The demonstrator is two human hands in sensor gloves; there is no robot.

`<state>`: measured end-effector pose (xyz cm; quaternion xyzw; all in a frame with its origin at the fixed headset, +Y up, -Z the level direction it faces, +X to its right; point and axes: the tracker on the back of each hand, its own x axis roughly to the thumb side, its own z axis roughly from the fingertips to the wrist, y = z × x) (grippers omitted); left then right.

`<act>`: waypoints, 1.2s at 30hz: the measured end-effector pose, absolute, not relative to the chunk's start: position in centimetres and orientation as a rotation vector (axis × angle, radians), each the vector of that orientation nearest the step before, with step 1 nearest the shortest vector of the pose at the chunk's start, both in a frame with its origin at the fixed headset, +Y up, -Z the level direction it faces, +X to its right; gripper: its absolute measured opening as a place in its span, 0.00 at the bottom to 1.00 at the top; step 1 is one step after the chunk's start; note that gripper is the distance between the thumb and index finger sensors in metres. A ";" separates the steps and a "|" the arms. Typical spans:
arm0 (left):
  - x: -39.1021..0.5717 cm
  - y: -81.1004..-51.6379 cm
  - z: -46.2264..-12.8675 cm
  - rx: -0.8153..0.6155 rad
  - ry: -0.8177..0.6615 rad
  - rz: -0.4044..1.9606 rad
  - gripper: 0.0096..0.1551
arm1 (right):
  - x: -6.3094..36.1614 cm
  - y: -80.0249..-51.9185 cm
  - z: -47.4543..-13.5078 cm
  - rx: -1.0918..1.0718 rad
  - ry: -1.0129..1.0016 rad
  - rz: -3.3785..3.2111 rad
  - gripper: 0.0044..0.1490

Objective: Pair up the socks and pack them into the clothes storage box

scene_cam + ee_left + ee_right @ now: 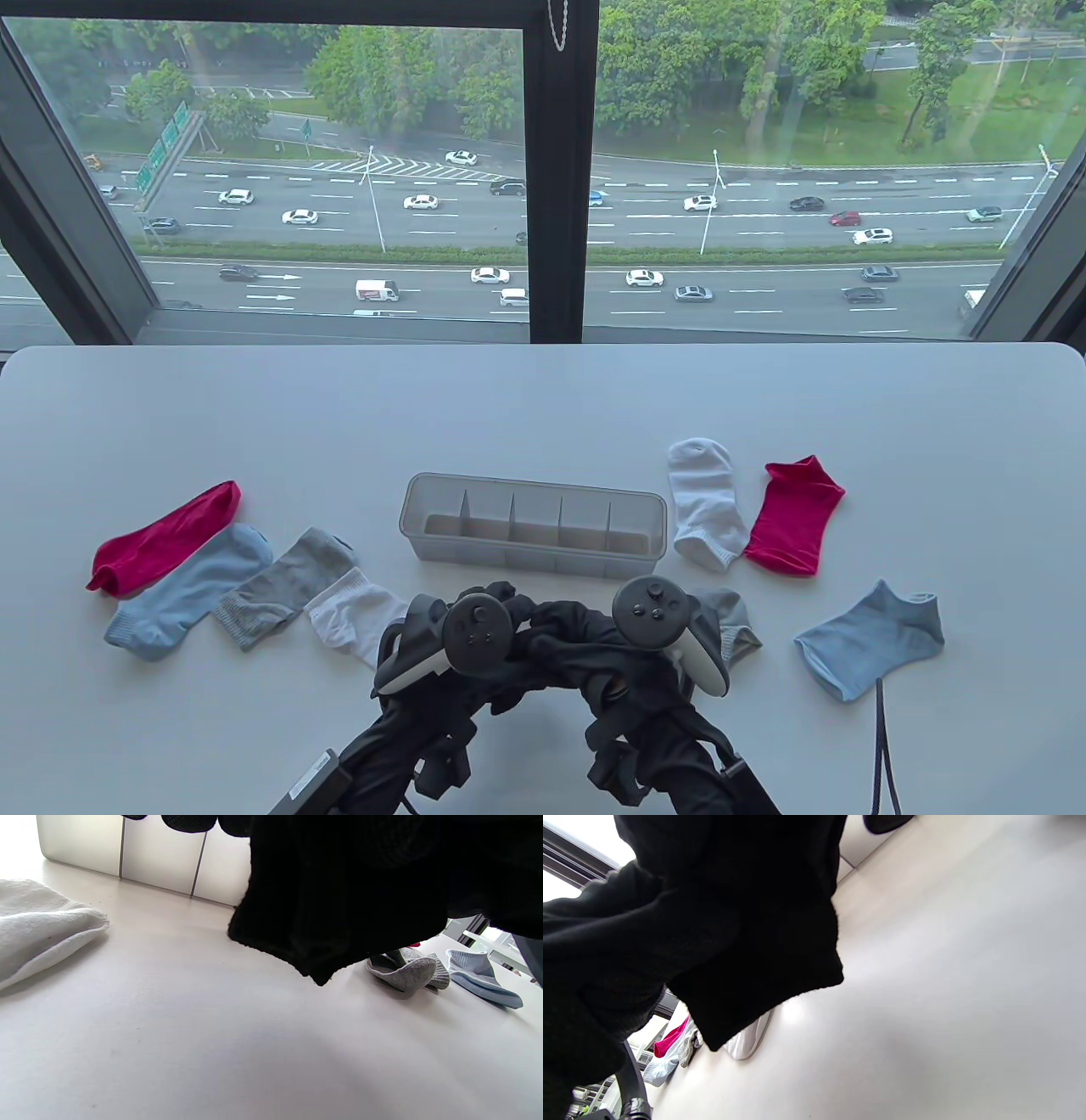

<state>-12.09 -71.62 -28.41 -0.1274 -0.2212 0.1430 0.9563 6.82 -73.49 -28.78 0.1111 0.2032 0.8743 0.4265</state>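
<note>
A clear divided storage box (533, 556) stands mid-table. Just in front of it my left hand (502, 604) and right hand (604, 652) hold bunched black sock fabric (560, 637) between them, above the table. It hangs in the left wrist view as black sock fabric (339, 912) and in the right wrist view as black sock fabric (734, 942). I cannot tell if it is one sock or two. Left of the box lie a red sock (165, 535), a light blue sock (191, 590), a grey sock (284, 586) and a white sock (352, 620).
Right of the box lie a white sock (704, 501), a red sock (797, 514), a grey sock (734, 628) partly under my right hand, and a light blue sock (874, 637). A dark cable (882, 747) runs off the front edge. A window is behind the table.
</note>
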 end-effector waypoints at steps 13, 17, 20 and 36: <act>-12.7 -71.2 -28.7 -0.277 -0.394 0.318 0.38 | 7.5 -73.1 -29.0 0.278 0.478 2.126 0.31; -12.8 -71.7 -28.8 -0.382 -0.320 0.247 0.52 | 7.3 -73.4 -29.0 0.235 0.473 2.176 0.32; -12.0 -72.0 -28.4 -0.326 -0.444 0.259 0.51 | 7.2 -73.6 -28.9 0.202 0.437 2.229 0.32; -11.9 -71.8 -28.1 -0.200 -0.387 0.225 0.45 | 7.9 -73.5 -29.4 0.261 0.493 2.184 0.32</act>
